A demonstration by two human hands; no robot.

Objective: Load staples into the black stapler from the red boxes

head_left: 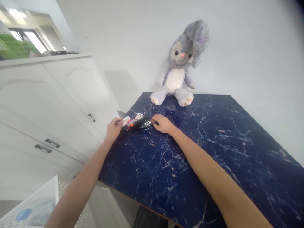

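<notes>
My left hand is at the table's left edge, its fingers closed on a small white-and-red box. Beside that lie more small white-and-red packets and a bit of orange, too small to make out. A long black object with a silvery strip, which looks like a stapler, lies just right of them on the dark blue marbled table. The fingers of my right hand are curled and pinched at its right end. My fingers partly hide both held things.
A grey plush toy sits at the table's back edge against the white wall. White cabinets stand at the left, with a green basket on top. A white perforated bin is below the table at the lower left.
</notes>
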